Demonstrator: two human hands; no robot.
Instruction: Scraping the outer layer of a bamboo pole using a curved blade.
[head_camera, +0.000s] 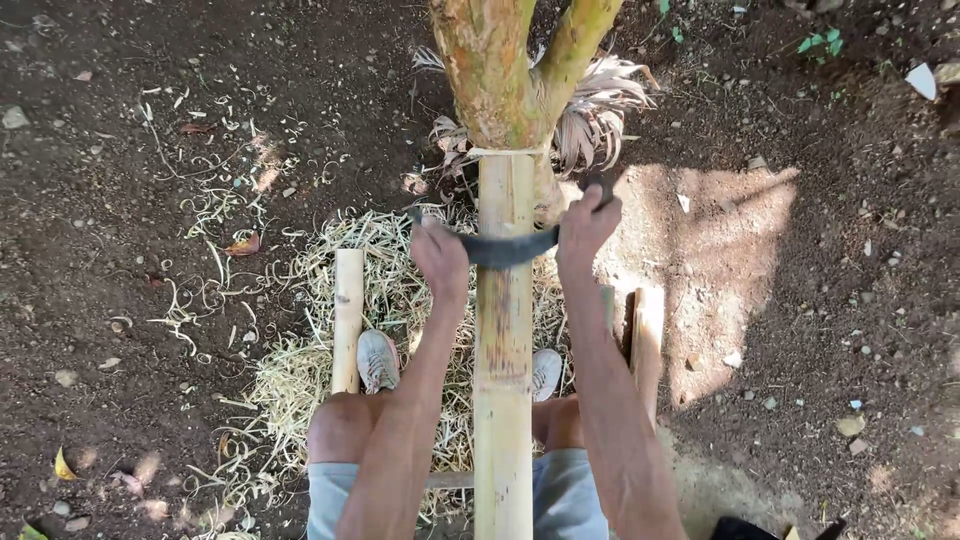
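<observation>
A long pale bamboo pole (503, 340) runs from between my knees up to a forked tree trunk (500, 75), where a light strip ties it on. Across the pole lies a dark curved two-handled blade (507, 249). My left hand (440, 258) grips its left handle and my right hand (587, 225) grips its right handle, one on each side of the pole. Both forearms reach forward over my knees.
A heap of pale bamboo shavings (330, 300) covers the dark soil under the pole. A short bamboo piece (348, 318) lies left of my left shoe (377, 360); another split piece (647, 340) lies to the right. Dry palm leaves (600, 115) sit behind the trunk.
</observation>
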